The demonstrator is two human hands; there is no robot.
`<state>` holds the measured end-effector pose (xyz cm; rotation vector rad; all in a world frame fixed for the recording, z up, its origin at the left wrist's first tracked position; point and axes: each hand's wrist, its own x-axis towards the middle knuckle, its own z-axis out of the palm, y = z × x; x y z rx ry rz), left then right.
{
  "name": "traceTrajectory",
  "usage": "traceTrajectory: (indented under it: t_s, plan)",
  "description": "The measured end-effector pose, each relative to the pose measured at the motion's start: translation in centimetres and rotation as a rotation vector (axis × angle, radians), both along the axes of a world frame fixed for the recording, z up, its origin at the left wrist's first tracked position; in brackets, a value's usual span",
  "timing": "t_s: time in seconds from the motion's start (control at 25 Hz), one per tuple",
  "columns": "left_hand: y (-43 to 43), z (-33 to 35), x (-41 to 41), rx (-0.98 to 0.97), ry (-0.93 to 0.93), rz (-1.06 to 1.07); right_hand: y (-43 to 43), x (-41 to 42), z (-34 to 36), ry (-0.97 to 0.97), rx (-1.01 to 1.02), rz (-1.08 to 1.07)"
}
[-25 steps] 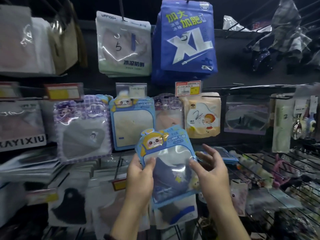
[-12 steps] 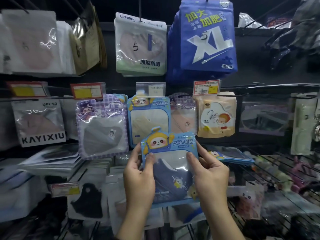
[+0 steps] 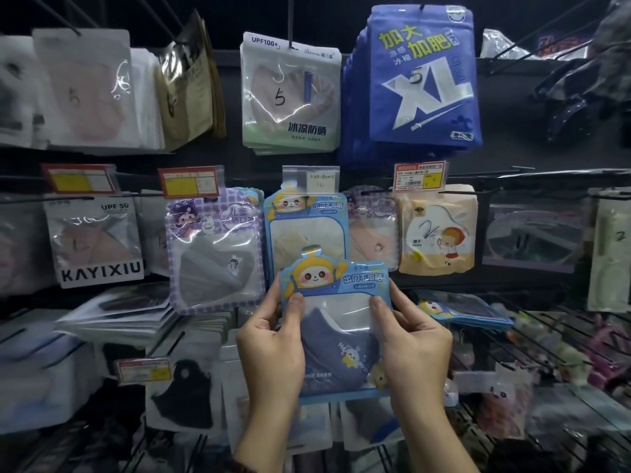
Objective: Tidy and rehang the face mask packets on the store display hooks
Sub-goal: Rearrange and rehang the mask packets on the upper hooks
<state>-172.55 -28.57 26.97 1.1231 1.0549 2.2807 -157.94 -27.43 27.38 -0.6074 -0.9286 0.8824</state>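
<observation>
Right now the fingers (image 3: 295,307) of both hands are curled onto the blue cartoon mask packet (image 3: 338,339). The left hand (image 3: 273,349) pinches its left edge and the right hand (image 3: 415,346) its right edge, with the thumbs on the clear window and the other fingers behind. The packet is held upright in the air, off any hook, low in front of the matching hung packet (image 3: 307,230), which its yellow hang tab (image 3: 309,252) overlaps. The likeliest trouble is the threading. The hook carrying the matching packet is hidden behind a clear price sleeve (image 3: 310,179), so the tab's hole would have to find the tip almost blind. A miss could shove the hung packet back or lift it off. The thumbs press on glossy film, so the grip may slide if one hand lets go to steady the sleeve. The packet would then fall among the loose stacks (image 3: 116,315) on the shelf below. The purple packet (image 3: 215,254) hangs just beside on the left, and a drift that way would put the packet on the wrong hook. More blue packets (image 3: 461,310) lie loose to the right.
</observation>
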Motion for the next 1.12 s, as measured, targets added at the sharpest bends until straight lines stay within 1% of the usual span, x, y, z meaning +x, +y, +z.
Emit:
traceTrajectory:
  t_s: [0.2,0.36,0.52,0.64,0.92,1.12]
  plan:
    - [0.9,1.7,-1.0,0.037,0.058,0.08,1.0,-1.1,1.8,-0.085,0.096,-0.112]
    - [1.7,3.6,-2.3,0.071,0.11,0.169,2.1,-2.2,3.7,-0.092,0.181,-0.109]
    - [3.1,5.1,-3.4,0.08,0.106,0.233,4.1,-3.0,4.9,-0.126,0.137,-0.16]
    - [3.8,6.5,-4.0,0.116,0.123,0.265,5.5,-3.8,6.2,-0.115,0.113,-0.139]
    - [5.4,8.9,-4.7,0.136,0.249,0.327,6.6,-4.5,8.6,-0.085,0.191,-0.182]
    - [5.8,9.9,-4.8,0.097,0.334,0.327,7.2,-4.2,9.1,-0.134,0.181,-0.183]
